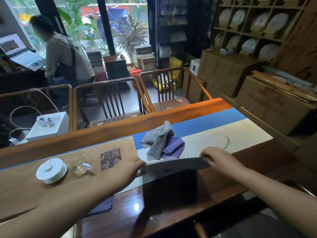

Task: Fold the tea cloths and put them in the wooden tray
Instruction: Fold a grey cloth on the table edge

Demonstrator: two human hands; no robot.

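- Dark cloth (171, 182) hangs stretched between both hands above the near part of the table (257, 170), its top edge taut and level, the rest dropping straight down.
- Left hand (132, 169) pinches the cloth's left top corner; right hand (216, 158) pinches the right top corner, fingers curled over the edge.
- Grey cloth (157, 143) lies crumpled just beyond the held cloth, partly over a purple cloth (175, 146); both sit on the runner (214, 134), which is white with a blue band along its far side.
- Another purple cloth (103, 206) lies flat on the near left, mostly hidden under the left forearm.
- Brown mat (68, 152) covers the table's left part, touching the runner; it bears a dark square stamp (111, 158) of characters.
- White lidded cup (51, 170) stands on the mat at left, with a glass pitcher (81, 166) just to its right.
- Three wooden chairs (109, 97) stand along the far side of the table.
- Cardboard boxes (274, 102) are stacked at right, below wooden shelves (257, 23) holding round wrapped cakes.
- Far left, a person (65, 55) sits turned towards a laptop (18, 50).
- No wooden tray can be made out in this view.
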